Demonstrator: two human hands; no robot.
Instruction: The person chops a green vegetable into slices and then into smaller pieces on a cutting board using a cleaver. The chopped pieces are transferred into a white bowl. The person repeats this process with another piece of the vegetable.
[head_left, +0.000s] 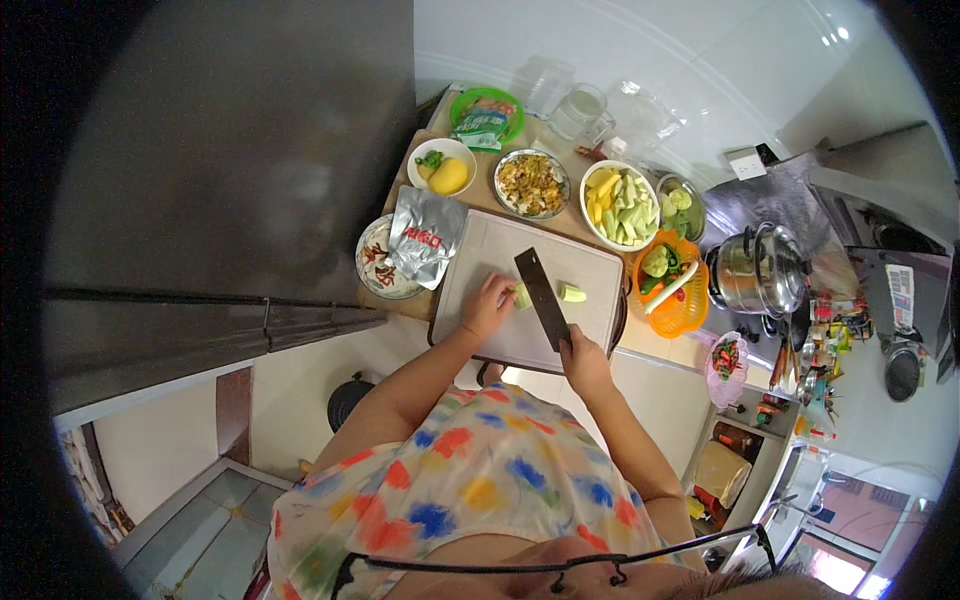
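Observation:
My right hand (584, 361) is closed on the handle end of a dark kitchen cleaver (544, 300), whose blade is over the pale cutting board (480, 238). My left hand (490, 306) rests on the board with its fingertips against a pale green vegetable piece (522, 297), left of the blade. Another pale green piece (573, 293) lies on the board, right of the blade. Behind the board stands a white bowl (621, 204) of cut yellow and pale green sticks. A silver foil pouch (426, 236) touches the board's left side and lies partly over a patterned plate (373, 256).
At the back are a plate of chopped food (532, 184), a white bowl with a peeled yellow vegetable (448, 176), a green basket (514, 124) with a packet, and a glass jug (576, 112). To the right are an orange basket (679, 322) of vegetables and a steel steamer pot (761, 268).

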